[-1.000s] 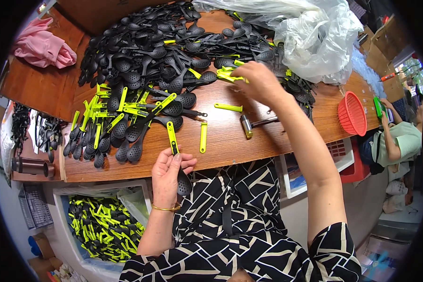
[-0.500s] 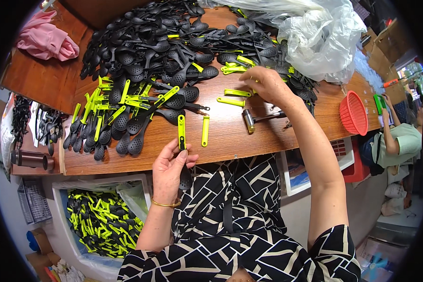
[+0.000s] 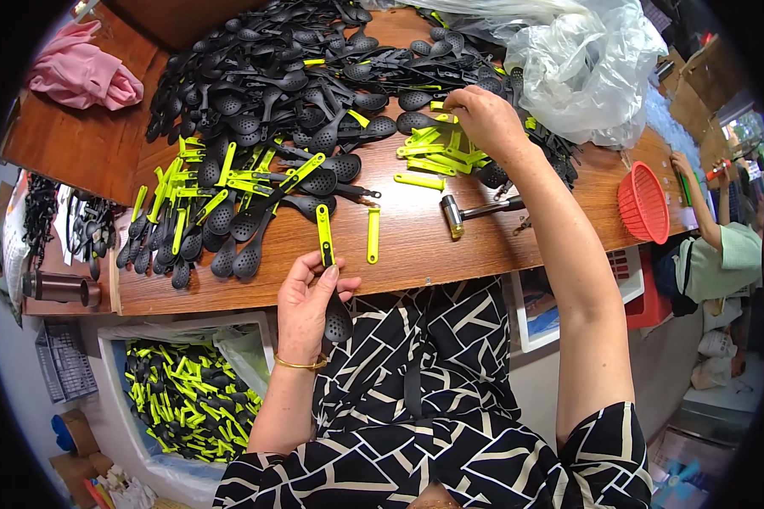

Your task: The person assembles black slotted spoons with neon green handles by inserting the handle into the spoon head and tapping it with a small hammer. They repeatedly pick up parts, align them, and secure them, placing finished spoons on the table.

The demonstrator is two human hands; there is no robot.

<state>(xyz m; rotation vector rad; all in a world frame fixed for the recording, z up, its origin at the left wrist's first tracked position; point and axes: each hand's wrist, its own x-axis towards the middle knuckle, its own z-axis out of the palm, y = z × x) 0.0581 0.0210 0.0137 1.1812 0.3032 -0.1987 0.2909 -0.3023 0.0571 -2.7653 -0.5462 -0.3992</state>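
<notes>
My left hand [image 3: 306,297] is closed around a black slotted spoon [image 3: 338,322], bowl downward near the table's front edge. A yellow-green handle cover [image 3: 323,225] sits at the spoon's upper end, above my thumb. My right hand [image 3: 488,123] reaches to a small heap of yellow-green handle covers [image 3: 441,154], its fingers curled together at the far side; whatever they grip is hidden. One loose handle cover [image 3: 373,235] lies right of my left hand, and another loose cover [image 3: 418,181] lies in front of the heap. A hammer [image 3: 452,217] rests on the table below my right forearm.
Black slotted spoons [image 3: 229,102] form a large pile at the back. Spoons with yellow-green handles [image 3: 229,187] lie at left. A clear plastic bag [image 3: 577,68] and red basket [image 3: 643,204] stand at right. A lined crate [image 3: 267,327] of spoons is below; another person [image 3: 721,254] sits far right.
My right hand has moved slightly farther away, and more yellow-green covers now lie spread in front of it. My left hand still holds the spoon, whose bowl now shows more.
</notes>
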